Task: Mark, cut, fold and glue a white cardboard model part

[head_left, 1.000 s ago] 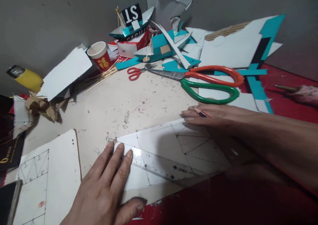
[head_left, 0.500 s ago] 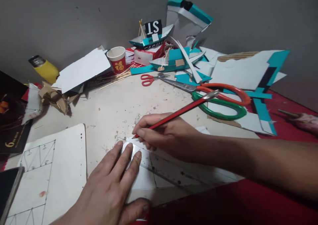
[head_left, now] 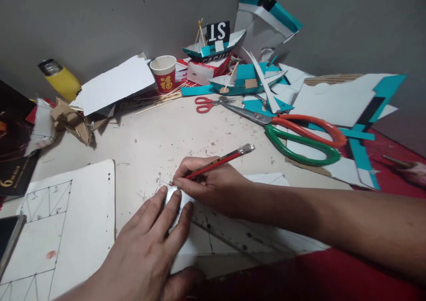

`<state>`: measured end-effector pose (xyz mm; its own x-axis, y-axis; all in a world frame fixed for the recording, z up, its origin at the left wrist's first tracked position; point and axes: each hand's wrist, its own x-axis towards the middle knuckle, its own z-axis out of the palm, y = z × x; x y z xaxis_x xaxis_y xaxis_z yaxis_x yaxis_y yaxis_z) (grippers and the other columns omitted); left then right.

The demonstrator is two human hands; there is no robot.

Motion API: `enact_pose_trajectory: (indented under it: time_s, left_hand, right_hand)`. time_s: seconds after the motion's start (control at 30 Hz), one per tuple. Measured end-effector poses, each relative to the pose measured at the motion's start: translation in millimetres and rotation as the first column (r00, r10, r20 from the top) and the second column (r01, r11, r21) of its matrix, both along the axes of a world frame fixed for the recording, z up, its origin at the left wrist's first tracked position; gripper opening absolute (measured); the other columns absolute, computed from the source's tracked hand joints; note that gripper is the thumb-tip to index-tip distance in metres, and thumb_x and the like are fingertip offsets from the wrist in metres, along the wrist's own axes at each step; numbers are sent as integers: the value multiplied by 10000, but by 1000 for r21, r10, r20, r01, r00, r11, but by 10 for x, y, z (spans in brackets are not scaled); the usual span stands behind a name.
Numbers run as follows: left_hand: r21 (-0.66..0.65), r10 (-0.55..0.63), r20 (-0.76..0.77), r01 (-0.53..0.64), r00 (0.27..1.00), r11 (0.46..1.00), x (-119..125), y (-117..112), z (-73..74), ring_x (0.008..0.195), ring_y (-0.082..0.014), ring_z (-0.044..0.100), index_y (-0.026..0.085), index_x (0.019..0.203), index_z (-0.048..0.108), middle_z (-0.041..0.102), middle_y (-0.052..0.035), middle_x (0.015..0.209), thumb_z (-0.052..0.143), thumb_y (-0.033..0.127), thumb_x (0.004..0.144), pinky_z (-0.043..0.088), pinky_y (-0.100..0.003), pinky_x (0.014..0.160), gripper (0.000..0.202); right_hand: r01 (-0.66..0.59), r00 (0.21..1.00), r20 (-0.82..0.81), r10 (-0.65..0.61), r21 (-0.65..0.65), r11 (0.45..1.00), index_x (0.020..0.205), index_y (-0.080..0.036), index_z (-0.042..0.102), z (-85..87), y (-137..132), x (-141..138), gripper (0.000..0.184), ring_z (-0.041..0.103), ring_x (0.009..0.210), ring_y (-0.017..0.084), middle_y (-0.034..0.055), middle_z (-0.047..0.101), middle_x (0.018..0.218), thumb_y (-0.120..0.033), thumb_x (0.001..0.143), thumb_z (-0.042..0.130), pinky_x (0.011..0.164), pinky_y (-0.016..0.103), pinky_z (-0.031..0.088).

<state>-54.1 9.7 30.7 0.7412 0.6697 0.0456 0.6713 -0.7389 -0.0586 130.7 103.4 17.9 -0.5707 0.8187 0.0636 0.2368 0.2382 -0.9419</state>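
My right hand (head_left: 209, 183) grips a red-and-black pencil (head_left: 221, 161), its tip down at the far left end of a straight ruler (head_left: 220, 234). The ruler slants across a white card sheet (head_left: 197, 243) marked with dark lines. My left hand (head_left: 146, 243) lies over the ruler's left end, fingers spread and pressing down close to the pencil tip. The thumb is in shadow near the table's front edge. My right hand and forearm cover part of the sheet and ruler.
Large scissors (head_left: 299, 137) with orange and green handles lie right, beside small red scissors (head_left: 203, 105). Behind stand two model boats (head_left: 248, 83), a paper cup (head_left: 163, 75) and a yellow bottle (head_left: 61, 81). A sheet with drawn trusses (head_left: 86, 212) and a phone (head_left: 9, 239) lie left.
The pencil has tipped lower, and my right hand has shifted slightly left and closer to my left fingertips. The view has turned slightly. My left hand stays pressed on the ruler.
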Motion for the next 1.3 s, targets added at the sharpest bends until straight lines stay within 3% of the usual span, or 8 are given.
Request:
enact_pose_trajectory:
  time_s: [0.8, 1.3]
  left_hand:
    - [33, -9, -15, 10, 1000, 999, -4, 3, -1, 1327, -415, 435, 73, 1377, 480, 521, -234, 1402, 602, 601, 786, 560, -502, 907, 802]
    - [48, -33, -20, 34, 999, 998, -21, 12, -3, 1340, -418, 415, 69, 1390, 473, 505, -236, 1415, 601, 598, 795, 557, -504, 901, 806]
  right_hand:
    - [-7, 1000, 12, 7, 10, 1000, 670, -197, 525, -46, 49, 1, 143, 496, 605, 102, -40, 548, 646, -185, 812, 525, 575, 224, 401]
    - [-25, 1000, 9, 25, 89, 996, 628, -198, 474, 35, 35, 70, 185, 466, 573, 86, -63, 510, 595, -96, 779, 507, 583, 207, 376]
